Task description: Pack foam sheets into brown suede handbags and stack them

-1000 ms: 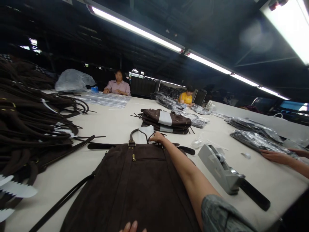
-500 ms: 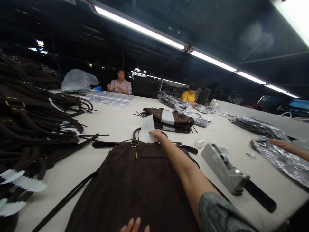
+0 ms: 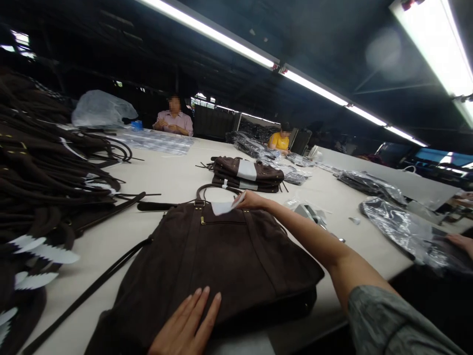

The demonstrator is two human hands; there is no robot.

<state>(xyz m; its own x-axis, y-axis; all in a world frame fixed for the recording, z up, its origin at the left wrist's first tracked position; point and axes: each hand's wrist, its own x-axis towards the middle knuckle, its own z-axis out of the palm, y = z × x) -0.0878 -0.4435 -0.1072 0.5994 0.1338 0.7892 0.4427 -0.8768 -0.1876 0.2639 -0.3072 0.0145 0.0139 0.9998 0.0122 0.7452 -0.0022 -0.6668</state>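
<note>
A dark brown suede bag lies flat on the pale table in front of me, its handles pointing away. My left hand rests flat on the near end of the bag, fingers stretched out. My right hand reaches to the bag's top edge by the handles and pinches a white piece of paper.
A big heap of dark bags and straps fills the left side. A stack of folded brown bags lies further back. Plastic-wrapped items lie at the right, near another person's hand. Two people sit at the far side.
My left hand has slid further onto the bag. My right hand has brought the white paper down against the bag's top edge. The view has shifted and the tape dispenser is now mostly hidden behind my arm.
</note>
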